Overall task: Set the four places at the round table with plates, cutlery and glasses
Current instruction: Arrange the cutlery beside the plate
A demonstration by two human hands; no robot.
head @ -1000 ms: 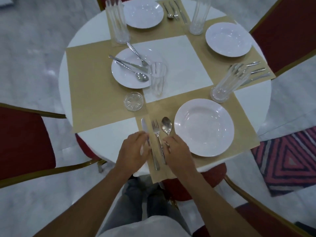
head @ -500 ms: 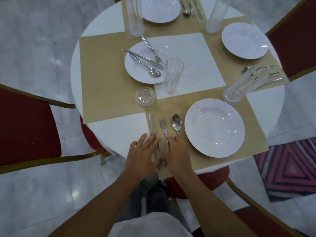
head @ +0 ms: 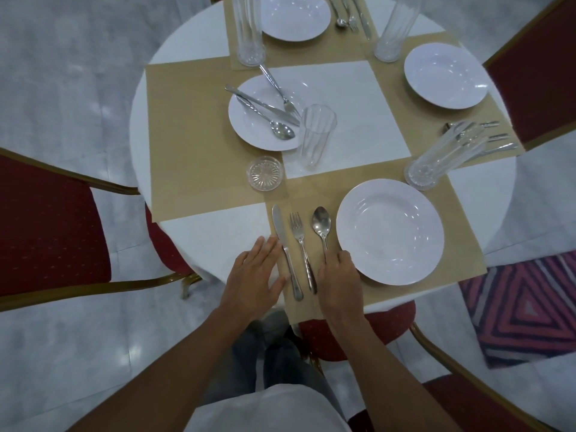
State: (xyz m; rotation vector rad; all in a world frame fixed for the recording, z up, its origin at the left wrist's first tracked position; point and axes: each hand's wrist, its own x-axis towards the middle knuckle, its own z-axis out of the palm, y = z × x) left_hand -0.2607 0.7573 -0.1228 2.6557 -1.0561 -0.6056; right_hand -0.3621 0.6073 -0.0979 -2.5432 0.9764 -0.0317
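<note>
At the near place a knife (head: 286,251), fork (head: 301,248) and spoon (head: 322,224) lie side by side left of a white plate (head: 389,231) on a tan mat. My left hand (head: 255,275) lies flat and open just left of the knife handle. My right hand (head: 339,275) rests on the mat over the spoon's handle end, fingertips touching it. A tall glass (head: 442,159) stands beyond that plate. The left place's plate (head: 252,126) carries loose cutlery (head: 268,109), with a glass (head: 316,135) beside it.
A small cut-glass dish (head: 265,173) sits on the left mat. The far plate (head: 296,17) and right plate (head: 445,77) each have cutlery and a glass (head: 394,29). Red chairs (head: 46,226) surround the round table (head: 140,120). A striped rug (head: 530,307) lies at right.
Both hands have drawn apart from the cutlery handles: the left opened flat beside the knife, the right slid to the spoon's handle. The camera view shifted left, so the table sits further right in frame.
</note>
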